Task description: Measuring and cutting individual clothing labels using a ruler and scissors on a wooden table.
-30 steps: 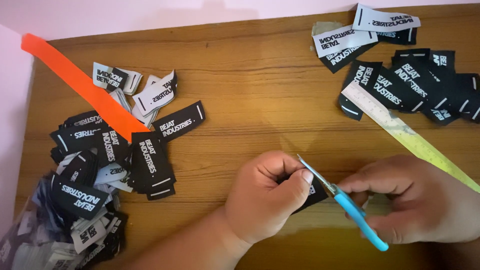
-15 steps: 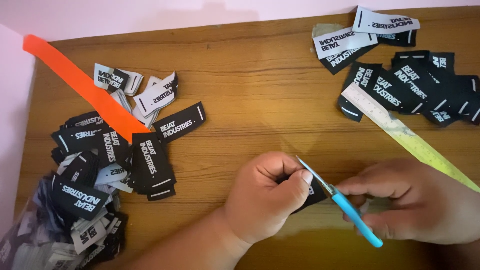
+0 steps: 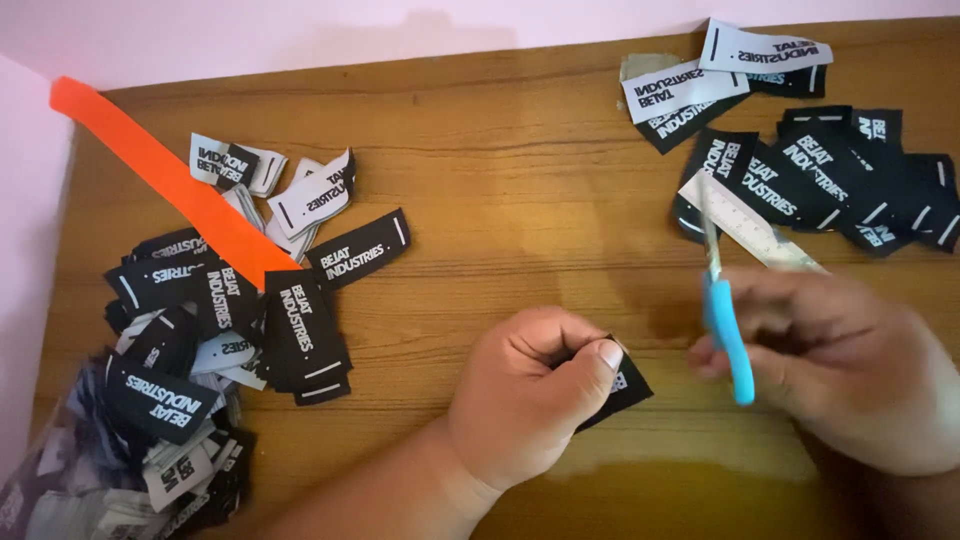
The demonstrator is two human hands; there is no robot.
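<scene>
Far left: an orange strip [image 3: 170, 180] lies diagonally across the wooden worktop [image 3: 500, 200], its lower end resting on a heap of black woven labels [image 3: 215, 310] with white lettering. A few white-faced labels [image 3: 310, 195] sit at the far side of this heap; more labels spill toward the near left corner.

Centre, near edge: the left hand [image 3: 530, 395] is curled closed, thumb pressed over the bent fingers [image 3: 600, 355], pinching one black label [image 3: 618, 385]. The label's right end sticks out beyond the thumb and lies just above the worktop.

Right of it: the right hand [image 3: 840, 370] grips blue-handled scissors [image 3: 722, 310], fingers closed around the handle. The blades point to the far side, blurred; whether they are apart cannot be told. The scissors are clear of the held label, with a gap between the two hands.

Far right: a second heap of black labels [image 3: 820, 175], two white-faced ones [image 3: 690, 90] at its far edge. A pale ruler [image 3: 745, 225] lies slanted across this heap, passing behind the scissors.
</scene>
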